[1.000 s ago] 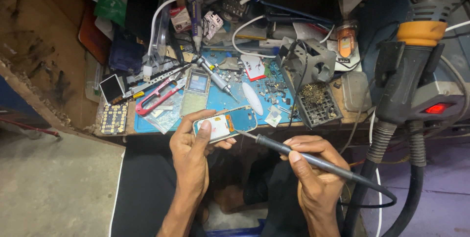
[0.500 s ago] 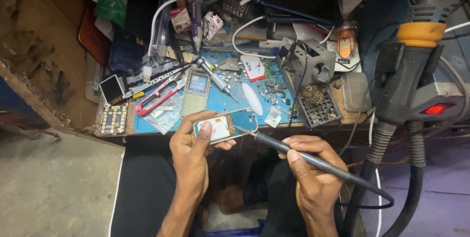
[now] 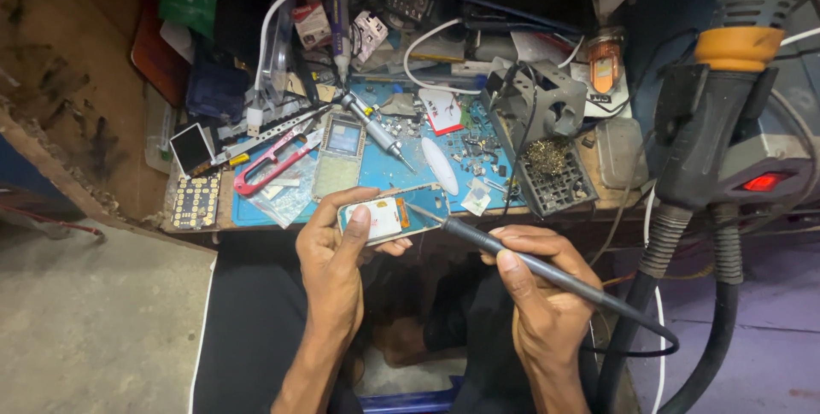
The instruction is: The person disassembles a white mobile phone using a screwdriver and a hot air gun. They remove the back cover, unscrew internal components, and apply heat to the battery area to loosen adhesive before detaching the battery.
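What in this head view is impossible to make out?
- Where the soldering iron tip meets the phone board: too small to tell if it touches.
- Left hand fingers under the board: hidden by it.
- Parts scattered on the blue mat: too small.
- Right hand palm: faces away.

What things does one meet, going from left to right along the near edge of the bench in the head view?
Small keypad board → red-handled cutters → left hand holding the opened phone → soldering iron in the right hand → black grid holder with brass wool → hot-air handpiece with orange collar.
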Action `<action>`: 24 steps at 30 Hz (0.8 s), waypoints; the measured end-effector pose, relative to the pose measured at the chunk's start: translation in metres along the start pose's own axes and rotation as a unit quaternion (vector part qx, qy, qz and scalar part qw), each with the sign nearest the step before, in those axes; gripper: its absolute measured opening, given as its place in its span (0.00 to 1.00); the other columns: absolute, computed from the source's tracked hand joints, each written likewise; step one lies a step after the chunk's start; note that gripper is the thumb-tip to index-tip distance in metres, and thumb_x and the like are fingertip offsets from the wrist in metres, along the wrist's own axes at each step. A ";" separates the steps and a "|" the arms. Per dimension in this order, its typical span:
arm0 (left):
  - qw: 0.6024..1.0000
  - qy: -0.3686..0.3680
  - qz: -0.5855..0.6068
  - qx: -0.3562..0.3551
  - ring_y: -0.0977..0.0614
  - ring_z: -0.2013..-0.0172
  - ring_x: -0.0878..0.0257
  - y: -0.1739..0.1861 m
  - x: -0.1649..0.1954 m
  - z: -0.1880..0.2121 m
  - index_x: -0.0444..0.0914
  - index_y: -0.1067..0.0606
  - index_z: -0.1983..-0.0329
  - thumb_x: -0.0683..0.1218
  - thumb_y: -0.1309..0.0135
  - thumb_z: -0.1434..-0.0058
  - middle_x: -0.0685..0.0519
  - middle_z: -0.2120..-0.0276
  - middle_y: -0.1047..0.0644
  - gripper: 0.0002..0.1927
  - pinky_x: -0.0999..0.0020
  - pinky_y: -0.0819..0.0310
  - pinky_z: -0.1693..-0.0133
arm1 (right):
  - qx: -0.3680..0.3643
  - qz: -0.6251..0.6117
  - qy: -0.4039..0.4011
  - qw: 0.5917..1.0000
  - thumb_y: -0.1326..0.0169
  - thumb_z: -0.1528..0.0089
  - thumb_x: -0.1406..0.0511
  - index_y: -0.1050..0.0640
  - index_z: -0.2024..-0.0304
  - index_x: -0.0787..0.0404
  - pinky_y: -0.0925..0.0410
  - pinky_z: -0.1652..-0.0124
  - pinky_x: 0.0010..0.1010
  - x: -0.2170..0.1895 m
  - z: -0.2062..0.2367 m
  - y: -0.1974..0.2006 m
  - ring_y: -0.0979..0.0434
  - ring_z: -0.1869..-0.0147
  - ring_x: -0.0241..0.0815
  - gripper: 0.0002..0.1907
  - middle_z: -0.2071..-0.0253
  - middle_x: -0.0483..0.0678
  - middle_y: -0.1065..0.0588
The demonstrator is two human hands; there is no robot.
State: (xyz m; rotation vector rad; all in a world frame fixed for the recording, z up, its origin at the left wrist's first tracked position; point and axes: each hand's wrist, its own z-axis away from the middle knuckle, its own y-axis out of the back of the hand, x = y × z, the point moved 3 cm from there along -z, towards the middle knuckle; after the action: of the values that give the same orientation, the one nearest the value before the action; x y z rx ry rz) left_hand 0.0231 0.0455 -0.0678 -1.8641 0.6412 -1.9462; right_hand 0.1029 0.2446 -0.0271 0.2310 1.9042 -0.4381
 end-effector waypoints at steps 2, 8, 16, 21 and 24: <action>1.000 -0.005 -0.005 -0.002 0.14 0.71 0.56 0.000 0.001 0.000 0.27 0.27 0.46 0.46 0.47 0.31 0.39 0.64 0.18 0.18 0.67 0.18 0.65 | 0.003 -0.002 -0.002 1.000 0.41 0.37 0.76 0.23 0.55 0.73 0.24 0.49 0.33 0.001 0.000 0.000 0.19 0.52 0.46 0.08 0.52 0.61 0.22; 1.000 -0.012 -0.009 -0.006 0.14 0.70 0.56 -0.001 0.002 -0.001 0.27 0.27 0.46 0.47 0.47 0.30 0.39 0.64 0.18 0.18 0.67 0.18 0.65 | 0.001 -0.009 -0.003 1.000 0.41 0.36 0.76 0.23 0.55 0.73 0.24 0.48 0.33 0.001 0.000 -0.001 0.19 0.52 0.46 0.08 0.51 0.61 0.22; 1.000 -0.016 -0.019 -0.005 0.14 0.71 0.57 -0.001 0.003 0.001 0.27 0.26 0.46 0.48 0.46 0.31 0.40 0.64 0.18 0.19 0.68 0.18 0.65 | 0.000 -0.004 -0.001 1.000 0.41 0.36 0.76 0.23 0.55 0.72 0.24 0.49 0.33 0.000 0.000 -0.001 0.19 0.52 0.45 0.08 0.51 0.61 0.22; 1.000 -0.010 -0.023 -0.001 0.14 0.71 0.57 0.000 0.002 0.002 0.28 0.26 0.46 0.48 0.46 0.31 0.39 0.64 0.18 0.19 0.68 0.19 0.66 | -0.008 0.008 0.007 1.000 0.41 0.37 0.76 0.23 0.55 0.73 0.23 0.50 0.33 -0.001 -0.001 0.002 0.19 0.53 0.45 0.08 0.53 0.61 0.22; 1.000 -0.019 -0.017 -0.005 0.15 0.71 0.58 -0.001 0.003 0.002 0.27 0.27 0.47 0.48 0.45 0.31 0.40 0.62 0.17 0.19 0.68 0.18 0.65 | -0.014 0.001 0.007 1.000 0.41 0.37 0.76 0.23 0.55 0.73 0.23 0.50 0.33 -0.001 -0.001 0.003 0.19 0.53 0.46 0.08 0.53 0.61 0.22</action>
State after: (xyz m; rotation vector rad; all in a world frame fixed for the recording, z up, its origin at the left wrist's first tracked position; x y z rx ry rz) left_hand 0.0249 0.0446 -0.0652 -1.9263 0.6126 -1.9267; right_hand 0.1030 0.2480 -0.0265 0.2182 1.9231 -0.4081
